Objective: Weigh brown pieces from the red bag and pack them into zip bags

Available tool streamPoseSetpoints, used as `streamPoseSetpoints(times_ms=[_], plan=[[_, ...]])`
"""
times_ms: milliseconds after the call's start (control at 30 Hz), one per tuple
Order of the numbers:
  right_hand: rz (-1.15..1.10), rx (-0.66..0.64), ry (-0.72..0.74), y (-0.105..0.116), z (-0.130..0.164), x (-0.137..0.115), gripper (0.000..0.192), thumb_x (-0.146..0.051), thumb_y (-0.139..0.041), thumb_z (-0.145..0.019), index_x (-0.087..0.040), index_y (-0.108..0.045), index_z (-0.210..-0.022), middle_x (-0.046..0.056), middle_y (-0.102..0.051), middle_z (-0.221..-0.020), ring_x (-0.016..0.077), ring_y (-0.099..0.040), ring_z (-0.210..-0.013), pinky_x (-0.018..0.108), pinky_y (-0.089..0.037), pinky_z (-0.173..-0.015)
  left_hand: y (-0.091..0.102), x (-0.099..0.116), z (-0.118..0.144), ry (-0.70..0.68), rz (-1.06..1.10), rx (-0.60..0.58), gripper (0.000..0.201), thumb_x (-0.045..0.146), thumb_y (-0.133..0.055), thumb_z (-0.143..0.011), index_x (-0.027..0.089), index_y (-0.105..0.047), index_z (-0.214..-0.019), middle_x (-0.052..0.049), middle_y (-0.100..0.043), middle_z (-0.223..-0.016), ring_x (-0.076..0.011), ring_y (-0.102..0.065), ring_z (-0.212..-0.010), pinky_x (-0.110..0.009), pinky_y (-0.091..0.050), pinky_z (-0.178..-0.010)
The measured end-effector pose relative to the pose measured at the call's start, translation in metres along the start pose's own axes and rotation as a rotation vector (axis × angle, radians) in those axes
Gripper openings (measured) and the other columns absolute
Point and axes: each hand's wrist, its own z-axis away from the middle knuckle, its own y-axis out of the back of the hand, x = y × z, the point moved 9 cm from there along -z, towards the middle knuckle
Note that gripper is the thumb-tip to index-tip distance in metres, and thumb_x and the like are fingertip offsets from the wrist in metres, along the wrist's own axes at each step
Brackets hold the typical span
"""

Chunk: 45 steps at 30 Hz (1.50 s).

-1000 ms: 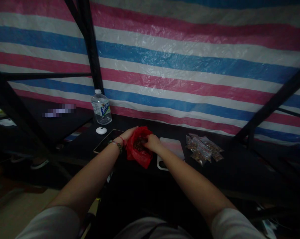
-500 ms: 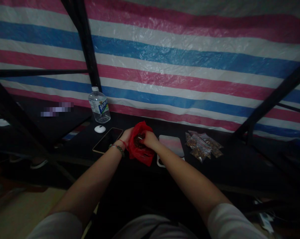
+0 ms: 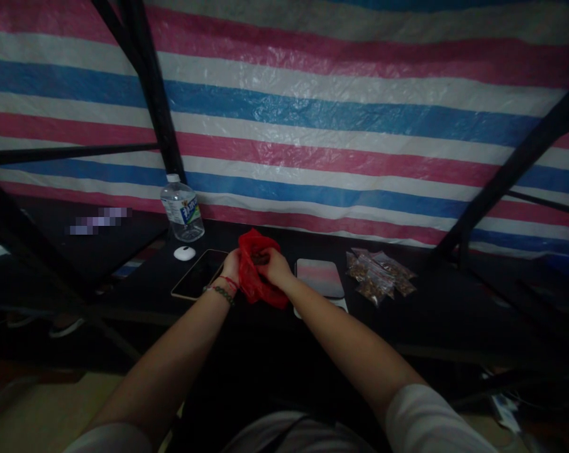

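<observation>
A red plastic bag [image 3: 258,286] stands open-mouthed on the dark table, brown granular contents [image 3: 259,258] showing inside. My left hand [image 3: 232,265] is closed on the bag's left side; a red cord and a beaded bracelet circle that wrist. From the right, my right hand [image 3: 275,269] reaches into the mouth, fingers bent together among the contents; what they pinch is hidden. Just right of it lies a flat device with a shiny plate [image 3: 319,278], like a small scale, partly covered by my forearm. Several clear zip bags [image 3: 376,277] of brown bits lie overlapping farther right.
A phone-like dark slab [image 3: 197,275] lies left of the bag. Behind it are a white rounded object [image 3: 185,253] and a clear plastic bottle [image 3: 183,211]. Dark metal posts [image 3: 159,107] frame the table [image 3: 444,314], with a striped plastic sheet [image 3: 312,126] behind.
The view has shifted slightly, so the scene sits a little farther left. My right hand stays in the red bag's mouth; the shiny bit seen at its fingers earlier no longer shows.
</observation>
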Motion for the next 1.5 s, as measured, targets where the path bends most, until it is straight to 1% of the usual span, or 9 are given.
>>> streamPoseSetpoints(times_ms=[233, 533, 700, 867, 1000, 1133, 1233, 1333, 1500], plan=[[-0.042, 0.006, 0.068, -0.001, 0.001, -0.004, 0.045, -0.013, -0.069, -0.066, -0.02, -0.06, -0.109, 0.005, -0.066, -0.105, 0.0187, -0.061, -0.096, 0.033, -0.047, -0.088, 0.004, -0.013, 0.001, 0.144, 0.033, -0.041, 0.028, 0.029, -0.045, -0.077, 0.017, -0.063, -0.095, -0.01, -0.07, -0.087, -0.0271, -0.066, -0.094, -0.042, -0.051, -0.084], [-0.036, -0.007, 0.102, 0.011, 0.006, 0.001, 0.041, -0.011, -0.07, -0.064, -0.019, -0.061, -0.103, 0.002, -0.067, -0.102, 0.0155, -0.063, -0.091, 0.028, -0.048, -0.084, 0.01, -0.006, 0.016, 0.268, 0.047, -0.071, 0.029, 0.027, -0.045, -0.083, 0.011, -0.064, -0.1, -0.013, -0.07, -0.09, -0.0271, -0.066, -0.091, -0.041, -0.051, -0.084], [0.083, -0.107, 0.099, 0.015, 0.01, 0.007, 0.043, -0.014, -0.073, -0.061, -0.019, -0.062, -0.102, 0.003, -0.068, -0.099, 0.0173, -0.063, -0.089, 0.028, -0.048, -0.081, 0.017, 0.008, 0.04, 0.176, -0.065, -0.071, 0.037, 0.036, -0.045, -0.088, 0.009, -0.061, -0.109, -0.015, -0.069, -0.101, -0.025, -0.066, -0.093, -0.039, -0.05, -0.085], [0.259, -0.139, 0.101, 0.026, 0.023, -0.005, 0.03, -0.016, -0.066, -0.065, -0.018, -0.064, -0.095, 0.005, -0.069, -0.095, 0.0205, -0.064, -0.088, 0.026, -0.047, -0.074, 0.025, 0.015, 0.075, 0.057, -0.341, 0.051, 0.046, 0.05, -0.049, -0.085, 0.016, -0.058, -0.113, -0.011, -0.067, -0.109, -0.022, -0.064, -0.098, -0.033, -0.049, -0.084], [0.344, -0.195, 0.099, 0.022, 0.034, -0.013, 0.028, -0.016, -0.065, -0.066, -0.017, -0.065, -0.093, 0.007, -0.07, -0.092, 0.0205, -0.065, -0.086, 0.024, -0.046, -0.069, 0.019, 0.018, 0.095, 0.001, -0.683, 0.05, 0.043, 0.038, -0.058, -0.076, 0.015, -0.057, -0.112, -0.009, -0.068, -0.107, -0.0221, -0.065, -0.094, -0.03, -0.05, -0.077], [0.386, -0.251, 0.113, 0.016, 0.037, -0.015, 0.034, -0.013, -0.063, -0.065, -0.016, -0.066, -0.098, 0.008, -0.07, -0.095, 0.0201, -0.065, -0.086, 0.024, -0.047, -0.069, 0.018, 0.027, 0.094, -0.039, -1.259, 0.057, 0.037, 0.023, -0.062, -0.064, 0.013, -0.061, -0.1, -0.01, -0.07, -0.092, -0.024, -0.066, -0.081, -0.029, -0.049, -0.067], [0.448, -0.259, 0.143, 0.018, 0.035, -0.016, 0.037, -0.009, -0.06, -0.065, -0.015, -0.067, -0.101, 0.009, -0.07, -0.097, 0.0199, -0.065, -0.088, 0.025, -0.047, -0.073, 0.02, 0.031, 0.086, -0.049, -1.458, 0.041, 0.031, 0.02, -0.057, -0.064, 0.014, -0.063, -0.094, -0.01, -0.07, -0.089, -0.0235, -0.066, -0.079, -0.028, -0.046, -0.065], [0.536, -0.282, 0.163, 0.017, 0.031, -0.016, 0.037, -0.007, -0.058, -0.068, -0.015, -0.067, -0.103, 0.01, -0.069, -0.099, 0.0208, -0.064, -0.091, 0.026, -0.046, -0.077, 0.022, 0.03, 0.079, -0.049, -1.426, 0.033, 0.029, 0.018, -0.054, -0.065, 0.016, -0.063, -0.092, -0.01, -0.07, -0.086, -0.022, -0.066, -0.076, -0.026, -0.045, -0.063], [0.662, -0.297, 0.177, 0.016, 0.03, -0.016, 0.032, -0.01, -0.054, -0.076, -0.013, -0.066, -0.105, 0.014, -0.065, -0.104, 0.0225, -0.062, -0.095, 0.029, -0.046, -0.082, 0.03, 0.018, 0.072, -0.051, -1.132, 0.171, 0.028, 0.015, -0.05, -0.067, 0.016, -0.061, -0.093, -0.008, -0.069, -0.078, -0.0195, -0.064, -0.066, -0.025, -0.046, -0.058]])
